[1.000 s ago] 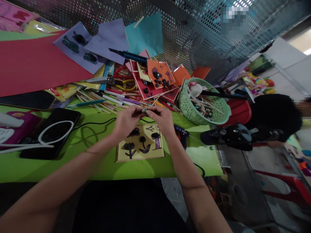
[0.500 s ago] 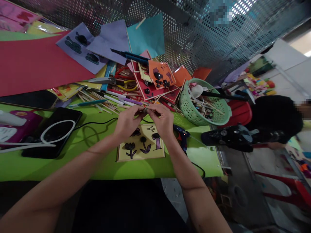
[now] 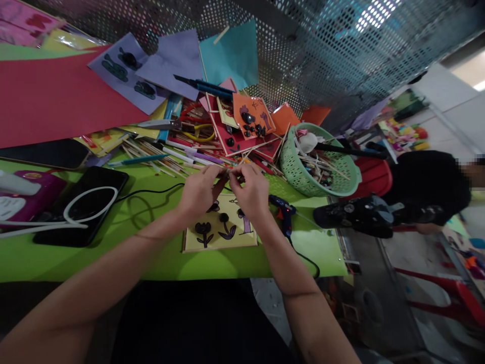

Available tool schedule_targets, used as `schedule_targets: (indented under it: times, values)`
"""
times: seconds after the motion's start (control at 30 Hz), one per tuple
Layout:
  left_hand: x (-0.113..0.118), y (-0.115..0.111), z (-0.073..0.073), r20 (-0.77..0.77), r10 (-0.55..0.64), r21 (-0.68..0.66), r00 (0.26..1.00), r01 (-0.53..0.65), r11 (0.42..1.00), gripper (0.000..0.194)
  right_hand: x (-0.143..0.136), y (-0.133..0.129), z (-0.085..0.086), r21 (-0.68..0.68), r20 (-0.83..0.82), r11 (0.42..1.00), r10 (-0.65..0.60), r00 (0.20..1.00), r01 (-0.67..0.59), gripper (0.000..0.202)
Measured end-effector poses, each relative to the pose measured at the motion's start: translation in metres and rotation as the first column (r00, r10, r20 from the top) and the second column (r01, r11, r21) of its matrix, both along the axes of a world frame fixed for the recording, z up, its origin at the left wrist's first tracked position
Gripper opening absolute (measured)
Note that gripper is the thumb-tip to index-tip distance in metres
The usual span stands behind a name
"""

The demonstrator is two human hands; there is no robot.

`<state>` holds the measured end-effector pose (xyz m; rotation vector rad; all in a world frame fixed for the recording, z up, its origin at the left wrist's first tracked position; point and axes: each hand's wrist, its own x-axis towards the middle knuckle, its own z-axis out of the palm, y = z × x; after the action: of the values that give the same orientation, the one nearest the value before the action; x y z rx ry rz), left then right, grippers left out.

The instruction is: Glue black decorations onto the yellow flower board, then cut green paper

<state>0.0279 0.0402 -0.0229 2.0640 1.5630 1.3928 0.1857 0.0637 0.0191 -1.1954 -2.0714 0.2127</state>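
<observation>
Left hand (image 3: 200, 193) and right hand (image 3: 250, 189): fingertips pinched nearly closed at frame center; any held item is indiscernible. Yellow flower card (image 3: 217, 237) lies flat below them, lower center, partly covered.

green tbl (image 3: 144, 263), yellow card (image 3: 215, 241) w/ dark flowers.

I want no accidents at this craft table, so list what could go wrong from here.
A small piece, apparently pinched between the left hand and right hand, might slip. The right hand could also brush the nearby glue gun, perhaps hot. The gun's cord, near the table edge, could get snagged.
</observation>
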Motion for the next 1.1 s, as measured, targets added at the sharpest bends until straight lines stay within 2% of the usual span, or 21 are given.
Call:
schedule_targets:
  times: [0.1, 0.2, 0.37, 0.63, 0.97, 1.1]
  values:
    - [-0.0001, 0.0005, -0.0003, 0.010, 0.008, 0.013, 1.000, -0.008, 1.000, 0.014, -0.0006, 0.0017, -0.0012, -0.009, 0.008, 1.000, 0.008, 1.000, -0.007, 0.009]
    - [0.0009, 0.0014, 0.0018, 0.088, -0.007, -0.005, 0.996, 0.007, 1.000, 0.011, 0.0007, 0.0025, -0.0015, -0.046, -0.032, 0.999, 0.023, 0.999, -0.024, 0.009]
    - [0.0027, 0.0031, 0.0073, 0.256, -0.054, -0.085, 0.965, 0.078, 0.993, 0.007, 0.0043, 0.0043, -0.0026, -0.179, -0.176, 0.981, 0.049, 0.983, -0.081, 0.008]
    - [0.0035, 0.0039, 0.0057, 0.438, -0.092, -0.104, 0.894, 0.152, 0.983, 0.009, 0.0047, 0.0068, -0.0066, -0.286, -0.376, 0.945, 0.044, 0.925, -0.161, 0.006]
    - [0.0046, 0.0050, 0.0029, 0.560, -0.113, -0.134, 0.821, 0.224, 0.965, 0.015, 0.0049, 0.0093, -0.0083, -0.413, -0.580, 0.867, -0.014, 0.814, -0.279, 0.010]
    - [0.0055, 0.0045, 0.0021, 0.551, -0.071, -0.143, 0.832, 0.178, 0.974, 0.014, 0.0034, 0.0083, -0.0041, -0.422, -0.613, 0.855, -0.024, 0.790, -0.301, 0.015]
